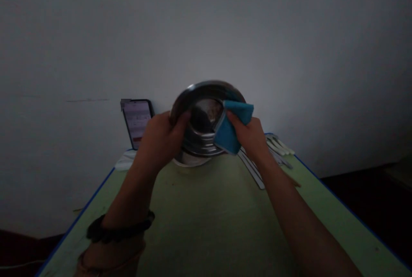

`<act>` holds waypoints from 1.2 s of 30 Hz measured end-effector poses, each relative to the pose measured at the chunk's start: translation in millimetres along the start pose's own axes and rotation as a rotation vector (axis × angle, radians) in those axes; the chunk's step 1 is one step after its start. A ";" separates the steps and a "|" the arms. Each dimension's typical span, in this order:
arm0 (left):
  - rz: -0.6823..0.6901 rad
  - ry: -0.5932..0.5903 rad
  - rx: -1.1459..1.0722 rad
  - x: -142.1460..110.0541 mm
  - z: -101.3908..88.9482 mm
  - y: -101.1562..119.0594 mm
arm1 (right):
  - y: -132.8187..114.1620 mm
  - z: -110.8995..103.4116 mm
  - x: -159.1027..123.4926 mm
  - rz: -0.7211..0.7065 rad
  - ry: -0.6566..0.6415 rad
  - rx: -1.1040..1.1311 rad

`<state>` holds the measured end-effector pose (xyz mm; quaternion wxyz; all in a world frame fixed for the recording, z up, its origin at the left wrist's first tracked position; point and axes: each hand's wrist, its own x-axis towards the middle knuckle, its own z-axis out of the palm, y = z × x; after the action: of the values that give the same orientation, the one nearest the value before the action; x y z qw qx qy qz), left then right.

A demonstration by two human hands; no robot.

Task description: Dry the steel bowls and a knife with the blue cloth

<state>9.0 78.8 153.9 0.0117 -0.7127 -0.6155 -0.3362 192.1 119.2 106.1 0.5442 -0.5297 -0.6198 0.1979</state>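
My left hand (pixel 164 139) is closed on the left rim of a shiny metal bowl (pixel 201 139), its thumb on the inside. The bowl is held up above the table, tilted so its inside faces me. In my right hand (pixel 249 133) is a folded blue cloth (pixel 230 133), pinched under the thumb and lying against the bowl's right side. The fingers of that hand are hidden behind the cloth and bowl. Partly hidden below the bowl, another pale-rimmed dish (pixel 189 160) rests on the table.
A phone (pixel 137 122) leans upright against the wall at the left back. Several pale-handled utensils (pixel 281 144) lie at the right back, with long metal utensils (pixel 252 169) nearer the middle. The green table (pixel 206 225) has blue edges. A whitish item (pixel 125 160) sits at its left back corner.
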 end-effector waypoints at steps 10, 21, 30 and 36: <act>0.110 -0.367 0.057 0.2 6.3 -10.2 | 4.9 -10.6 0.7 -0.092 -0.360 -0.341; 0.279 -0.438 0.158 -7.1 14.6 5.0 | -21.5 -11.2 -6.7 -0.309 -0.246 -0.665; 0.019 -0.110 -0.062 2.2 5.9 -3.3 | 1.5 3.9 -0.4 -0.027 0.013 -0.076; -0.010 -0.023 -0.332 1.0 15.8 -3.4 | 9.5 7.8 3.5 0.191 -0.126 0.335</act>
<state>13.3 87.3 140.8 -0.1150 -0.7056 -0.5550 -0.4252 189.9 128.3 97.4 0.5633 -0.4749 -0.5579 0.3819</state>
